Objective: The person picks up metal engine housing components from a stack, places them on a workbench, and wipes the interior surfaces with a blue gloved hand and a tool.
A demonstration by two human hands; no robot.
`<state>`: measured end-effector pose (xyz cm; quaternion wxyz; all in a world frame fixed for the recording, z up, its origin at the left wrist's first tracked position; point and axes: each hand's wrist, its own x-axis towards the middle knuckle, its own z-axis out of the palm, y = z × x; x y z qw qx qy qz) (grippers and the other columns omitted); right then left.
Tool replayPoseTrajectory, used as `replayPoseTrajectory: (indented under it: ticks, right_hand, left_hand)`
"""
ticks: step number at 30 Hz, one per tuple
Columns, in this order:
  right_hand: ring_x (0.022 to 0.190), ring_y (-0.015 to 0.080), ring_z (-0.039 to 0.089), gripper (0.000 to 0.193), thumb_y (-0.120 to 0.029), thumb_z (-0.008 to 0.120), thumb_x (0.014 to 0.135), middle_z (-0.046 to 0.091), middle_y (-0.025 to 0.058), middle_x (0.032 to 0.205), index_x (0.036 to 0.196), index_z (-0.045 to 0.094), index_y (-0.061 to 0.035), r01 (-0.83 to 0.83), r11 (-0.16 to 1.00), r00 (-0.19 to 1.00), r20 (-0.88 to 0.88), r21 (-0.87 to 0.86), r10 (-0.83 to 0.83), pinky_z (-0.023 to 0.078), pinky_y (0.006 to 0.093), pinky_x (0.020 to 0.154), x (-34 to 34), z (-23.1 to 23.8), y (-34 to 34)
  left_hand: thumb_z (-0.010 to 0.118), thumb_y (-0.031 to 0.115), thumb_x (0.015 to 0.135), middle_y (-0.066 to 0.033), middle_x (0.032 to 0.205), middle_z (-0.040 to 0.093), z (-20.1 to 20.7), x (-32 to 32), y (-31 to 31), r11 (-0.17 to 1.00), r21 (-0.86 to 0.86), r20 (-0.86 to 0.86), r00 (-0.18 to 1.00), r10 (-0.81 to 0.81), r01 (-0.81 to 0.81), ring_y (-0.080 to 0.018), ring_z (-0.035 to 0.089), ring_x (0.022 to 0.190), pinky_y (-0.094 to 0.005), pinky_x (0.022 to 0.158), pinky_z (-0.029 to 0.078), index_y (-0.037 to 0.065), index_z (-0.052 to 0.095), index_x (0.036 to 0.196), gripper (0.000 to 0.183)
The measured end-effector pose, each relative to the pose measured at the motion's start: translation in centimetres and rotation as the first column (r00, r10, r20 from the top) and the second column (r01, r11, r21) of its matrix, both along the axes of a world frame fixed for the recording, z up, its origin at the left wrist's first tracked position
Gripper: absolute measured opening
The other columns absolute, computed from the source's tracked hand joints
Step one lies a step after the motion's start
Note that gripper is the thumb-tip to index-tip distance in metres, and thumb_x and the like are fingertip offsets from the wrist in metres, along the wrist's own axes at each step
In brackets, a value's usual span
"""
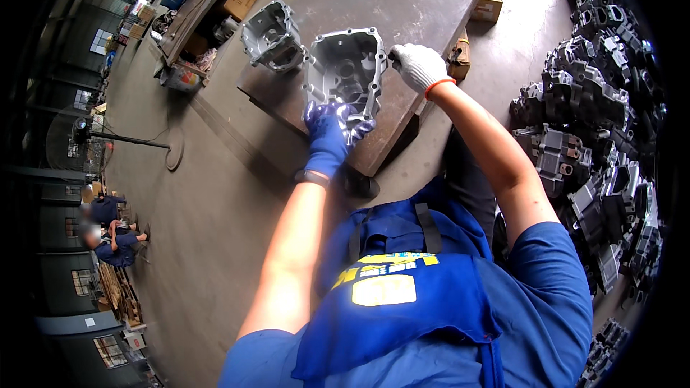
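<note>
A grey metal housing casting, open side up with a bolt-hole flange, rests on the dark metal table. My left hand, in a blue-purple glove, grips its near edge, fingers closed over the rim. Beside the flange at the upper right is my right hand, in a white knitted glove with an orange cuff. Its fingers are curled together; what they hold, if anything, is hidden. A second similar casting sits just left of the first, at the table's left edge.
Piles of grey castings fill the right side. Cardboard boxes stand beside the table's right edge. A workbench with boxes is at the far left. People sit farther off at left, near a floor stand.
</note>
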<state>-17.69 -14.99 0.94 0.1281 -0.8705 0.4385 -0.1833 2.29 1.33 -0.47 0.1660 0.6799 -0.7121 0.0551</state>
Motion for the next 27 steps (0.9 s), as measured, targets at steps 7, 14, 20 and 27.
replayPoseTrajectory:
  ticks: [7, 14, 20, 27]
  right_hand:
    - [0.088, 0.0374, 0.072, 0.023, -0.026, 0.062, 0.090, 0.073, 0.0207, 0.095, 0.095, 0.071, -0.0050, 0.077, 0.997, 0.997, -0.026, 0.002, -0.077, 0.058, 0.0459, 0.078, 0.6, -0.2, 6.2]
    - [0.090, 0.0381, 0.068, 0.018, -0.023, 0.055, 0.095, 0.069, 0.0189, 0.097, 0.103, 0.062, -0.0074, 0.030, 0.989, 0.999, 0.009, 0.148, -0.032, 0.054, 0.0497, 0.078, 0.3, -0.8, 9.8]
    - [0.083, 0.0367, 0.071, 0.017, -0.016, 0.053, 0.090, 0.070, 0.0195, 0.090, 0.093, 0.065, -0.0051, -0.047, 0.997, 0.997, 0.060, 0.065, 0.043, 0.056, 0.0475, 0.074, 0.2, -2.0, 12.5]
    - [0.094, 0.0374, 0.067, 0.033, -0.026, 0.070, 0.085, 0.071, 0.0186, 0.099, 0.111, 0.066, -0.0058, -0.045, 0.901, 0.911, 0.387, 0.431, -0.139, 0.053, 0.0439, 0.083, -4.6, -4.8, 13.6]
  left_hand:
    - [0.073, 0.059, 0.074, -0.0077, 0.084, 0.073, 0.8, -0.7, -0.1, 0.999, 0.048, 0.021, 1.000, 0.015, -0.016, -0.0306, 0.068, 0.083, -0.0440, 0.083, 0.042, 0.016, 0.077, 0.083, 0.044]
    - [0.071, 0.060, 0.076, -0.0061, 0.087, 0.074, -0.2, -0.2, -0.3, 1.000, 0.019, 0.045, 0.999, 0.010, -0.010, -0.0294, 0.068, 0.086, -0.0432, 0.085, 0.041, 0.016, 0.077, 0.082, 0.044]
    - [0.075, 0.054, 0.074, -0.0059, 0.088, 0.074, 0.2, -0.6, -0.6, 0.998, 0.057, 0.017, 0.999, 0.032, -0.033, -0.0282, 0.068, 0.089, -0.0436, 0.090, 0.040, 0.016, 0.077, 0.081, 0.039]
    - [0.083, 0.051, 0.067, -0.0125, 0.080, 0.070, 1.4, -3.1, -0.4, 0.998, 0.051, 0.062, 0.998, 0.023, -0.027, -0.0312, 0.066, 0.080, -0.0442, 0.089, 0.045, 0.013, 0.075, 0.080, 0.041]
